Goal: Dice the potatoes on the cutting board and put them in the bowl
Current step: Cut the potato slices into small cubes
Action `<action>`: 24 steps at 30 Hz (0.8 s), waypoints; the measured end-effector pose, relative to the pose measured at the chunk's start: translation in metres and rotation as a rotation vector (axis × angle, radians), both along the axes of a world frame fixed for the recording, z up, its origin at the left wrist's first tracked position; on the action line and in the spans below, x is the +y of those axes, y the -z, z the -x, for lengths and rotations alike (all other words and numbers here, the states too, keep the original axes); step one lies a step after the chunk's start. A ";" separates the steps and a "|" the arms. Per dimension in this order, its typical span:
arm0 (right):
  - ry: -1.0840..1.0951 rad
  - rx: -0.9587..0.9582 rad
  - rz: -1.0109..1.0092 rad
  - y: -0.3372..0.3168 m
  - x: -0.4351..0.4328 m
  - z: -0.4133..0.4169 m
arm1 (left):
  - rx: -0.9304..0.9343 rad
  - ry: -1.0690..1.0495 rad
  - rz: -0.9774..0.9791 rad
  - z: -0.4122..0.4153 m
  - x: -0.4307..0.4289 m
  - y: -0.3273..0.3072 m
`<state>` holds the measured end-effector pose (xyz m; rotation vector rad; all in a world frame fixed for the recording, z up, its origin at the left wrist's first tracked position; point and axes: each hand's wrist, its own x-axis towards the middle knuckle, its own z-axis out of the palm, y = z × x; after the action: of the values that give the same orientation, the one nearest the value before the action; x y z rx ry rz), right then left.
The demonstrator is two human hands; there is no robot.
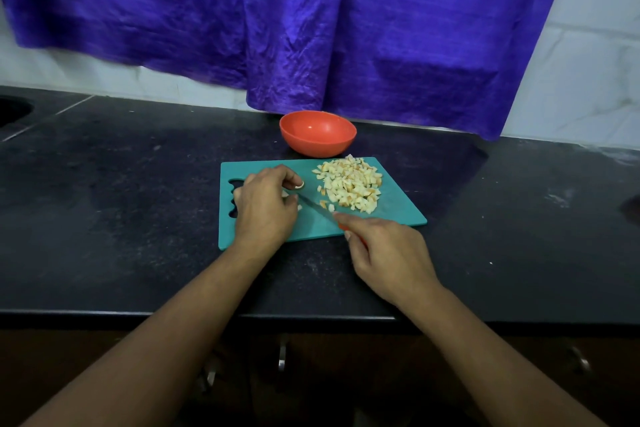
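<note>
Gripping the knife (320, 210) handle at lower centre, the right hand (389, 258) has its fingers clamped; the left hand (265, 206) pinches a last potato piece (299, 186) on the cutting board (398, 208). Diced potato (349, 184) lies heaped mid-frame: light, firm, slippery, best scooped together. Bowl (317, 133) beyond looks empty. No writing visible.

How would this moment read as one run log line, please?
stage: dicing | left hand: steadies last potato piece | right hand: grip on knife | diced potato pile: on cutting board | bowl: empty
</note>
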<state>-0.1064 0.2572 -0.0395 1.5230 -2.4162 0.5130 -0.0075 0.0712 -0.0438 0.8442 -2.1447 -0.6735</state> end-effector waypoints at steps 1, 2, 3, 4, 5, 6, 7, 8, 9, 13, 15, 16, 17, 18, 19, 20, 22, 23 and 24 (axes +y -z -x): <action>0.030 0.011 0.003 0.000 0.000 0.004 | -0.003 0.000 0.000 0.000 0.001 -0.001; 0.063 0.025 0.002 -0.001 -0.001 0.008 | -0.001 -0.002 0.000 -0.001 0.001 -0.001; 0.094 0.039 -0.005 -0.001 -0.003 0.012 | 0.002 -0.003 0.004 -0.001 0.002 -0.002; 0.120 0.050 -0.013 -0.002 -0.004 0.017 | 0.004 -0.001 0.006 -0.001 0.001 -0.002; 0.141 0.052 -0.015 -0.002 -0.006 0.020 | 0.010 0.003 0.005 -0.001 0.001 -0.002; 0.160 0.042 -0.011 -0.002 -0.007 0.022 | 0.024 0.011 -0.002 -0.001 0.000 -0.001; 0.179 0.023 -0.002 -0.002 -0.008 0.024 | 0.044 0.019 -0.009 -0.001 -0.001 0.000; 0.198 0.000 0.010 -0.002 -0.008 0.025 | 0.067 0.027 -0.018 -0.001 -0.002 0.001; 0.217 -0.024 0.026 -0.002 -0.008 0.027 | 0.094 0.034 -0.028 -0.001 -0.003 0.002; 0.225 -0.134 0.153 -0.001 -0.006 0.032 | 0.182 0.043 -0.084 -0.002 -0.003 0.001; 0.186 -0.167 0.191 -0.001 -0.004 0.033 | 0.216 0.040 -0.127 -0.004 -0.005 0.002; 0.168 -0.172 0.199 0.000 -0.003 0.034 | 0.241 0.037 -0.160 -0.005 -0.007 0.002; 0.149 -0.171 0.202 0.000 -0.002 0.033 | 0.266 0.026 -0.188 -0.007 -0.009 0.002; 0.124 -0.161 0.197 0.000 -0.002 0.033 | 0.288 0.005 -0.208 -0.010 -0.012 0.002; 0.088 -0.144 0.187 0.000 -0.001 0.032 | 0.312 -0.019 -0.227 -0.012 -0.014 0.001; 0.043 -0.127 0.176 0.000 -0.001 0.029 | 0.336 -0.044 -0.245 -0.015 -0.016 0.001; -0.053 -0.101 0.151 0.000 0.000 0.024 | 0.375 -0.082 -0.277 -0.018 -0.016 -0.001; -0.097 -0.096 0.142 0.001 0.000 0.022 | 0.391 -0.088 -0.292 -0.019 -0.016 -0.001; -0.138 -0.096 0.136 0.000 0.001 0.020 | 0.408 -0.092 -0.309 -0.019 -0.016 0.000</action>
<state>-0.1267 0.2582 -0.0399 1.6477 -2.3015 0.7789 0.0113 0.0548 -0.0438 0.8717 -1.6521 -1.0484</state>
